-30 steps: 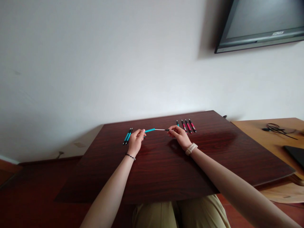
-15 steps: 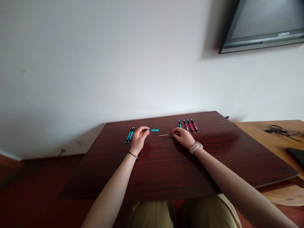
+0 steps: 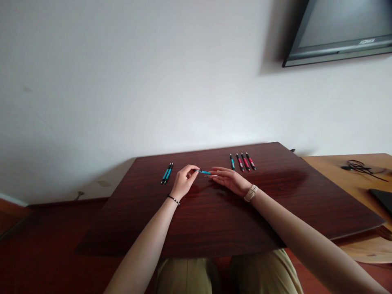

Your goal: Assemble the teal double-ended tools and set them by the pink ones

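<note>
My left hand pinches a teal pen barrel just above the dark wooden table, its tip pointing right. My right hand lies low over the table with its fingers stretched toward the barrel. A thin white refill sticks out from under its fingertips; whether the hand grips it is unclear. Two teal pens lie side by side left of my left hand. Behind my right hand lie one teal pen and three red pens in a row.
A white wall rises behind the table, with a dark screen mounted at the upper right. A lighter wooden table adjoins on the right, carrying black cables and a dark flat object. My knees show under the front edge.
The refill was pulled out of the teal barrel and the hands drew apart. Now the hands have come back together, and the right hand's fingers have stretched out flat.
</note>
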The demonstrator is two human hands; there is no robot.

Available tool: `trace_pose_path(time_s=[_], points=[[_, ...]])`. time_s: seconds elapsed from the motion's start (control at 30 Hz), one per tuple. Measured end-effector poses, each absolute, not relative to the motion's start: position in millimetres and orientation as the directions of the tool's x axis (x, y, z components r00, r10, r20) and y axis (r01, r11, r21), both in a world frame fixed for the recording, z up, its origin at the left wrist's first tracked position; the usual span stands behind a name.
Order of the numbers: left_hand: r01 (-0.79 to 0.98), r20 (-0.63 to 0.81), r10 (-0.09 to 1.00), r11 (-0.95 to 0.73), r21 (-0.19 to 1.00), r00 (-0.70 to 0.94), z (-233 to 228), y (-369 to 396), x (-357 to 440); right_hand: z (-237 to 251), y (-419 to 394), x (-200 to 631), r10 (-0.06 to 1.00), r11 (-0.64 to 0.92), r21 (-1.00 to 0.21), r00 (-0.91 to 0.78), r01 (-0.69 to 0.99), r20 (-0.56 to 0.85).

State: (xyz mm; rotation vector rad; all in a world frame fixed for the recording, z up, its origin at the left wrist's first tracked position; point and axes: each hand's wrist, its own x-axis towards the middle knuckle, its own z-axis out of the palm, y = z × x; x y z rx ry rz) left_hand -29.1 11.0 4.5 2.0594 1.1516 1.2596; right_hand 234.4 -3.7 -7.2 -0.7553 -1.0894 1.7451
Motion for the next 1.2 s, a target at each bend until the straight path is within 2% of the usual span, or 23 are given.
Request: trace_pose_path(time_s=[0.1,0.33,0.57,0.7,1.0,1.2], points=[[0.437,0.497,0.822,-0.569,0.696,0.279,8,8,-25,-6,-5,235,0.881,-0.324,-0.830,-0.465,-0.455,-0.089],[0.439,0.522,0.805,-0.593,0.675,0.283,11,7,-26,-11,-1,241,0.822,-0.461,-0.772,-0.538,-0.437,-0.187],[0.470,0.572,0.795,-0.592,0.655,0.203,13,7,-31,-19,1,240,0.870,-0.387,-0.839,-0.452,-0.382,-0.195],[0.576,0.605,0.784,-0.561,0.595,0.139,9,13,-39,-20,3,241,0.904,-0.328,-0.865,-0.392,-0.380,-0.170],[0.749,0.610,0.738,-0.571,0.335,0.290,4,19,-47,-16,3,243,0.924,-0.264,-0.903,-0.357,-0.340,-0.136],[0.802,0.535,0.765,-0.545,0.242,0.358,3,17,-44,-20,8,247,0.951,-0.162,-0.952,-0.299,-0.260,-0.080]])
